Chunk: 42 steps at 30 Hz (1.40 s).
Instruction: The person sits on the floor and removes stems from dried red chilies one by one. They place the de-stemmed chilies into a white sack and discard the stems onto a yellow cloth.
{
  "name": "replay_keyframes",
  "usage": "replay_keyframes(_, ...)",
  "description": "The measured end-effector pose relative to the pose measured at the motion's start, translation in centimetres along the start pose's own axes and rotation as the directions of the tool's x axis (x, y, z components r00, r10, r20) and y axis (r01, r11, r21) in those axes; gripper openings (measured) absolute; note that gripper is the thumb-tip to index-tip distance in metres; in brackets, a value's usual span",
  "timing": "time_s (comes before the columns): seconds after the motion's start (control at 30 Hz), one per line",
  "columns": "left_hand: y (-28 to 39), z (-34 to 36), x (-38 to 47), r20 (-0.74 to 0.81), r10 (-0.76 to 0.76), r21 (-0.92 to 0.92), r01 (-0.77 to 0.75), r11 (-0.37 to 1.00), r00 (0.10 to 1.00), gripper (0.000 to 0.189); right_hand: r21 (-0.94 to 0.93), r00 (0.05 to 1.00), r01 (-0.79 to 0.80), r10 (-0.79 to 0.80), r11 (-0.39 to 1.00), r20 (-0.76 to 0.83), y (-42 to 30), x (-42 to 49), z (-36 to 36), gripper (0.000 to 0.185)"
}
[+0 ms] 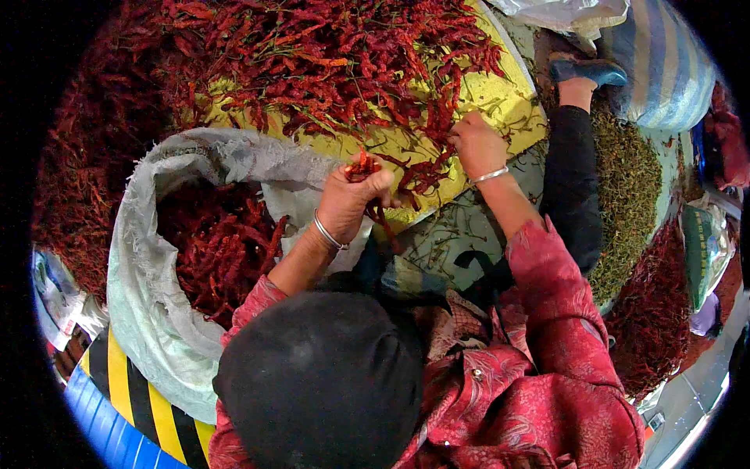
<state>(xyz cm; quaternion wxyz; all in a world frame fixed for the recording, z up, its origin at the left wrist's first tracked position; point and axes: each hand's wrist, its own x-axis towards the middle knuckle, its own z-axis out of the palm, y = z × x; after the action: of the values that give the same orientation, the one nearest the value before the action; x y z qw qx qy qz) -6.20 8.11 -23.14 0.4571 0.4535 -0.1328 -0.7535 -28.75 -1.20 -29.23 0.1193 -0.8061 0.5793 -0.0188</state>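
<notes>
My left hand (358,196), with a bangle at the wrist, is closed around several dried red chilies (363,168) between the sack and the yellow board. Over the right part of the yellow board (498,97), my right hand (477,143) has its fingers bent down at the edge of the chilies; whether it pinches one is hidden. A large heap of dried red chilies with stems (328,64) covers much of the board. A small group of chilies (425,176) lies between my hands. The open woven sack (140,281) at the left holds more chilies (222,252).
Loose stems (457,234) litter the floor by the board. A pile of stems (624,199) lies beyond my outstretched leg (571,187). Another chili pile (650,311) is at the right, a striped stuffed sack (656,64) at the upper right. Black-and-yellow stripes (140,393) show at the lower left.
</notes>
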Motion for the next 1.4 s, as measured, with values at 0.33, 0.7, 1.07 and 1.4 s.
replay_keyframes(0.33, 0.2, 3.5, 0.4, 0.373, 0.463, 0.799, -0.533, 0.28, 0.804, 0.012, 0.344, 0.997, 0.009, 0.02, 0.939, -0.079, -1.0, -3.7, -1.9, 0.013)
replay_keyframes(0.7, 0.3, 2.8, 0.6, 0.424, 0.564, 0.806, -0.579, 0.121, 0.709, 0.025, 0.198, 0.997, 0.05, -0.061, 0.979, 0.049, 0.2, 0.8, 0.2, 0.024)
replay_keyframes(1.07, -2.0, 2.9, 1.0, 0.371, 0.153, 0.926, -0.377, 0.007, 0.916, 0.026, 0.557, 0.975, 0.193, -0.223, 0.807, -0.015, -4.7, -9.1, -5.7, 0.016)
replay_keyframes(1.4, -2.8, 2.2, 0.2, 0.138, -0.304, 0.515, 0.193, 0.835, 0.943, 0.022, 0.324, 0.962, 0.143, -0.055, 0.935, -0.267, -6.1, -10.1, -4.2, 0.007)
